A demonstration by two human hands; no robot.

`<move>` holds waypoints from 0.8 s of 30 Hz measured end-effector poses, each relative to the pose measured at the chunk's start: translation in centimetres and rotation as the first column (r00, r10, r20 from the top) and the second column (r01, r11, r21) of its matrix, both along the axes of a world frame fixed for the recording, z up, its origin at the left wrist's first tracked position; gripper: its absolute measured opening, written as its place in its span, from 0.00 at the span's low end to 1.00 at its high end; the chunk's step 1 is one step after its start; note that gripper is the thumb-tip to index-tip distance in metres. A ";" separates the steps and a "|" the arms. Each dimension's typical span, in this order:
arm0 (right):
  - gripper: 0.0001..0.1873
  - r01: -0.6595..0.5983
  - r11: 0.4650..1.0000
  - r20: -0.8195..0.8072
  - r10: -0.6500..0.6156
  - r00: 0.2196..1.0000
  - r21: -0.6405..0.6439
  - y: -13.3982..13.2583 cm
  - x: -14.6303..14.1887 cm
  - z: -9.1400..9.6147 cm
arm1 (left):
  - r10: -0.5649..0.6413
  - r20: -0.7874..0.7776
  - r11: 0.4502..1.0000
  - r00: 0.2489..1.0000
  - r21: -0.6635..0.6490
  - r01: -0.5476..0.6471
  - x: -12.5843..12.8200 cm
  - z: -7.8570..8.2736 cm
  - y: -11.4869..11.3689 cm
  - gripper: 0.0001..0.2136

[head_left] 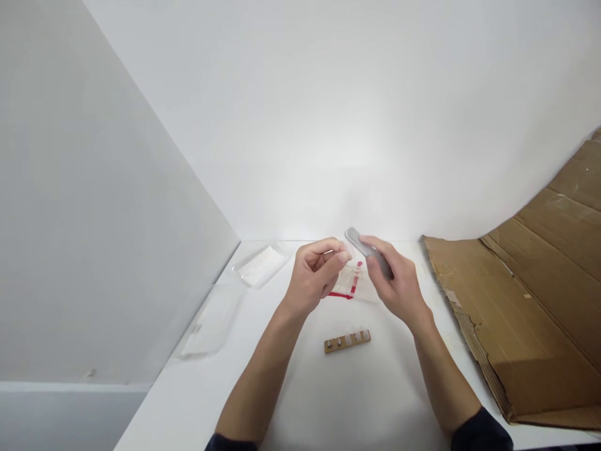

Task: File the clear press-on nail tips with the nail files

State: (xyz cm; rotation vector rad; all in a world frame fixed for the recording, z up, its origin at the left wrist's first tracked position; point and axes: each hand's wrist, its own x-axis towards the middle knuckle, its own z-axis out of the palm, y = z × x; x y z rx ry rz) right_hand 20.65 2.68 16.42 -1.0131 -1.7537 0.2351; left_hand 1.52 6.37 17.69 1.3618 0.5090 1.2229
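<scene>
My right hand grips a slim grey handheld object with rounded ends, its far end tilted up and to the left. Facing it, my left hand is closed in a pinch, thumb against fingertips. Something small and pale may be between those fingertips, but I cannot make it out. Below both hands, a narrow brown strip lies on the white table, bearing several small grey and whitish pieces in a row. Behind and between the hands is a clear plastic packet with red print, partly hidden by them.
To the left, a clear plastic package with a white insert lies near the back wall. Another translucent packet is nearer the table's left edge. A large folded cardboard sheet covers the right side and leans up the wall.
</scene>
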 end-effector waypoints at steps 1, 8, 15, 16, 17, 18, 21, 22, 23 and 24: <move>0.18 0.031 1.000 -0.015 -0.031 0.999 -0.003 -0.1 -0.1 0.0 | -0.004 0.016 1.000 1.000 -0.025 0.004 0.0 0.0 0.0 0.14; 0.17 0.005 0.999 -0.034 -0.006 0.999 -0.045 0.1 -0.6 -0.4 | -0.099 0.088 0.984 0.991 -0.139 0.111 -0.1 0.3 0.1 0.15; 0.25 -0.135 0.970 -0.254 0.081 0.964 -0.203 -0.3 -0.1 0.2 | -0.244 0.032 0.962 0.969 -0.116 0.246 0.1 0.5 -0.1 0.18; 0.27 -0.193 0.956 -0.258 0.133 0.957 -0.223 -0.6 0.0 0.5 | -0.259 0.020 0.959 0.966 -0.116 0.260 0.2 0.4 -0.2 0.17; 0.28 -0.241 0.940 -0.258 0.177 0.950 -0.240 -1.1 0.2 0.8 | -0.272 0.008 0.955 0.962 -0.118 0.271 0.2 0.2 -0.3 0.17; 0.27 -0.273 0.929 -0.259 0.208 0.943 -0.249 -1.5 0.3 1.0 | -0.284 -0.004 0.952 0.959 -0.121 0.282 0.3 -0.1 -0.5 0.17; 0.18 -0.298 0.917 -0.237 0.237 0.942 -0.266 -2.8 0.5 1.4 | -0.311 -0.034 0.940 0.950 -0.155 0.303 0.1 -1.1 -1.1 0.17; 0.14 -0.292 0.914 -0.219 0.235 0.947 -0.282 -3.1 0.5 1.3 | -0.320 -0.039 0.936 0.947 -0.170 0.309 -0.1 -1.6 -1.4 0.17; 0.11 -0.280 0.911 -0.198 0.227 0.953 -0.303 -3.5 0.5 1.2 | -0.325 -0.040 0.932 0.945 -0.184 0.313 -0.3 -2.0 -1.7 0.16; 0.10 -0.267 0.907 -0.180 0.218 0.959 -0.326 -3.9 0.5 1.0 | -0.330 -0.039 0.928 0.943 -0.198 0.317 -0.4 -2.5 -2.0 0.16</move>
